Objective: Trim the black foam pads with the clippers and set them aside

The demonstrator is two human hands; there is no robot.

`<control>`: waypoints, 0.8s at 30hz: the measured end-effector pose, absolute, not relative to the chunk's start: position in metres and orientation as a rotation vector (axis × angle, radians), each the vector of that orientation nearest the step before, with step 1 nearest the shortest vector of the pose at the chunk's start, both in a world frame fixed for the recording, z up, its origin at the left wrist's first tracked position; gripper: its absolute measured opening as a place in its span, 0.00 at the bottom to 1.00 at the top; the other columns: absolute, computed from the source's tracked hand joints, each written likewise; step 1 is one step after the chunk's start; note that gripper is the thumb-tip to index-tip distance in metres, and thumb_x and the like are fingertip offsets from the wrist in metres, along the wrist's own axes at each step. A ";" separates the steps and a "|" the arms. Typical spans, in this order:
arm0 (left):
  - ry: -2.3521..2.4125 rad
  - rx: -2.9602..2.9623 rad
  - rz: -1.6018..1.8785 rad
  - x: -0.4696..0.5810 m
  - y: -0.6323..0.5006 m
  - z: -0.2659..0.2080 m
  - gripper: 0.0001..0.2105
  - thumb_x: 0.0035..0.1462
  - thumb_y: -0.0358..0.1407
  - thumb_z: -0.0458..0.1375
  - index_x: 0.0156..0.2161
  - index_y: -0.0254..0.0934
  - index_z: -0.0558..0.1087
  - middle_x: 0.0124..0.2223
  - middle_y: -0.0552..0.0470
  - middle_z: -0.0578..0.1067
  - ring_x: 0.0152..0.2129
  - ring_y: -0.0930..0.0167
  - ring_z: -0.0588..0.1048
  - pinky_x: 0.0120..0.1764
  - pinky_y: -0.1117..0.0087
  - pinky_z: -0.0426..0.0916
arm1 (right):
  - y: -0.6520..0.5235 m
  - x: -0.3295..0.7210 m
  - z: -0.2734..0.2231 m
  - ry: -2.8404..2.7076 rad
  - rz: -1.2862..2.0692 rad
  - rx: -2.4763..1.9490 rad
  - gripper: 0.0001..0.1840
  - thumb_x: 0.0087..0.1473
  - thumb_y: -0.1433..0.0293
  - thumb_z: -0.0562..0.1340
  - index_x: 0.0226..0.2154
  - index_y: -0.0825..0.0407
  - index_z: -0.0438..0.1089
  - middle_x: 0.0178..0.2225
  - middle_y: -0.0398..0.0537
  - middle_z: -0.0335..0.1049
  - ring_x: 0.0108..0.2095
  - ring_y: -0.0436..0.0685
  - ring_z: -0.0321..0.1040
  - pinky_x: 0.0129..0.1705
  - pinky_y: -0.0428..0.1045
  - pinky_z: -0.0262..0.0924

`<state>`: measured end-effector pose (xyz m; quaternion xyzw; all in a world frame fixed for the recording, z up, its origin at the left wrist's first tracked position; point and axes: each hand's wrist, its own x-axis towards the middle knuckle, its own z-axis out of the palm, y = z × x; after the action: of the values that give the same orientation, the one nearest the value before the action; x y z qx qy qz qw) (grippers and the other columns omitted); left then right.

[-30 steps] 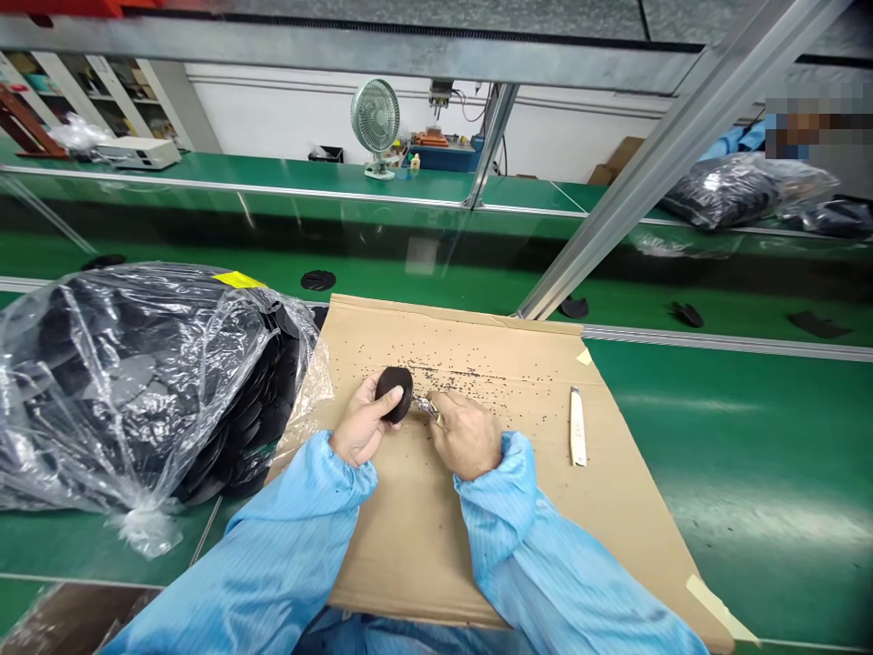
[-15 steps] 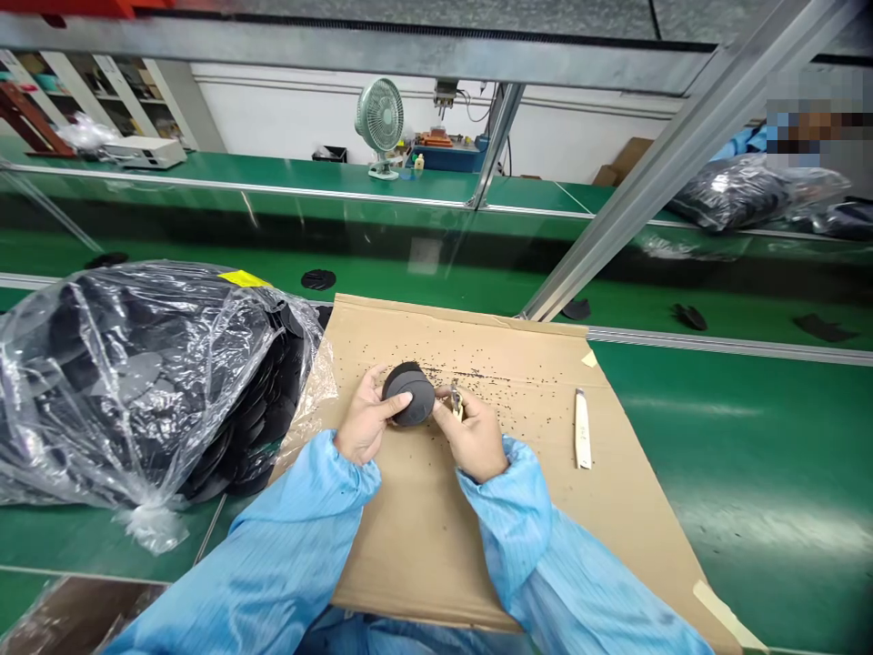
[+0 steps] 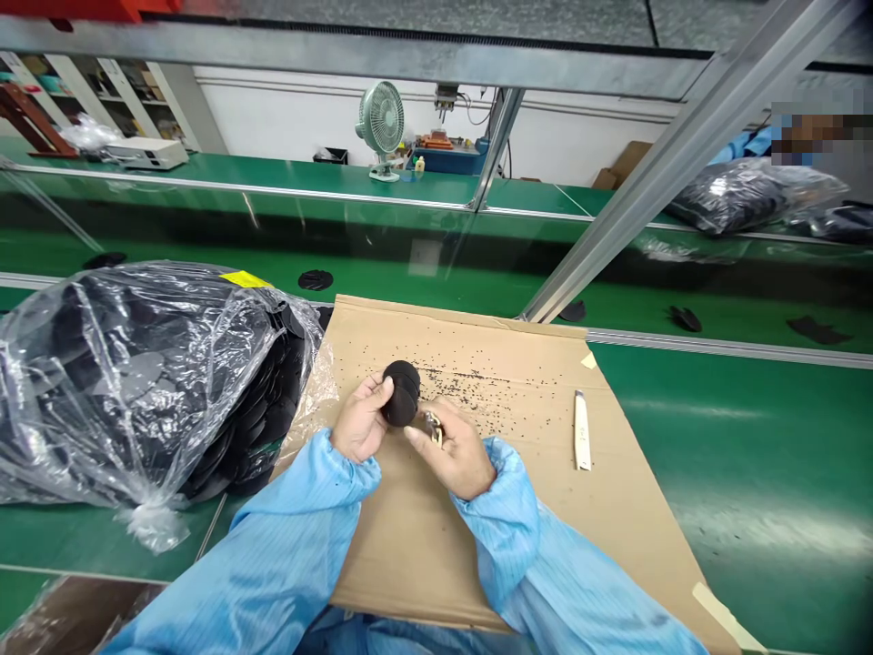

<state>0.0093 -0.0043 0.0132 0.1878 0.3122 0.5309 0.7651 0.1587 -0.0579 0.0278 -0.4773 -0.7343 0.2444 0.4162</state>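
Green bench [image 3: 716, 437]: ran under everything, right across the room from where I stood.
Cardboard sheet [image 3: 409, 555]: lay flat on the bench before the worker, beneath both hands.
Plastic bag [image 3: 129, 355]: bulky, clear, to the left; dark flat pieces [image 3: 265, 400] showed inside.
Blue sleeves [image 3: 293, 537]: two, reaching in over the cardboard.
Left hand [image 3: 360, 426]: closed on overlapping black discs [image 3: 400, 402], thumb across the near face.
Right hand [image 3: 458, 450]: curled round a small metal tool [image 3: 435, 429], fingertips close by the rim; whether they touched, I could not tell.
White strip [image 3: 581, 432]: lay to the right, apart from both hands.
Black discs: held up above the cardboard; the step in hand looked to be edge work.
Small metal tool: blades hard to make out; the next move seemed to call for a steady left grip and its tip lined up with the rim.
Black specks [image 3: 470, 391]: many, strewn beyond the hands.
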 end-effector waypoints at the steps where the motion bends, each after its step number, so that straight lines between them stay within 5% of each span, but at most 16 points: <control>1: 0.687 0.369 1.166 0.009 -0.004 0.013 0.13 0.44 0.32 0.68 0.37 0.33 0.73 0.34 0.51 0.76 0.29 0.74 0.74 0.34 0.74 0.70 | -0.058 0.160 0.029 -1.815 0.608 -1.221 0.15 0.53 0.60 0.62 0.40 0.51 0.67 0.32 0.46 0.64 0.32 0.54 0.62 0.35 0.50 0.60; 5: 0.735 0.262 1.191 0.006 -0.001 0.012 0.11 0.49 0.30 0.65 0.39 0.36 0.72 0.31 0.54 0.74 0.27 0.74 0.73 0.29 0.75 0.69 | -0.060 0.162 0.033 -1.861 0.612 -1.301 0.35 0.47 0.57 0.66 0.54 0.51 0.58 0.43 0.52 0.64 0.41 0.60 0.63 0.43 0.55 0.62; 11: 0.616 0.309 1.046 -0.001 -0.001 0.014 0.11 0.52 0.31 0.61 0.43 0.36 0.71 0.27 0.55 0.68 0.21 0.76 0.69 0.17 0.79 0.60 | -0.061 0.159 0.026 -2.053 0.280 -1.407 0.30 0.60 0.63 0.54 0.63 0.52 0.50 0.42 0.55 0.67 0.43 0.63 0.62 0.48 0.59 0.59; 17: 0.573 0.350 0.957 -0.003 -0.003 0.014 0.12 0.52 0.31 0.60 0.44 0.35 0.71 0.26 0.54 0.66 0.20 0.77 0.66 0.14 0.81 0.55 | -0.060 0.159 0.020 -2.204 0.202 -1.489 0.24 0.59 0.64 0.56 0.56 0.53 0.62 0.42 0.55 0.72 0.41 0.63 0.66 0.46 0.56 0.60; 24: 0.603 0.437 0.924 -0.001 -0.004 0.012 0.13 0.48 0.33 0.63 0.41 0.34 0.72 0.25 0.55 0.65 0.17 0.78 0.63 0.13 0.82 0.51 | -0.062 0.161 0.026 -2.200 0.328 -1.470 0.23 0.57 0.65 0.57 0.55 0.52 0.64 0.41 0.53 0.74 0.40 0.60 0.70 0.44 0.52 0.64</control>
<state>-0.0007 -0.0042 0.0117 0.2060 0.2841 0.4354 0.8290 0.1608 -0.0620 0.0260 -0.5360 -0.8018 0.1197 0.2355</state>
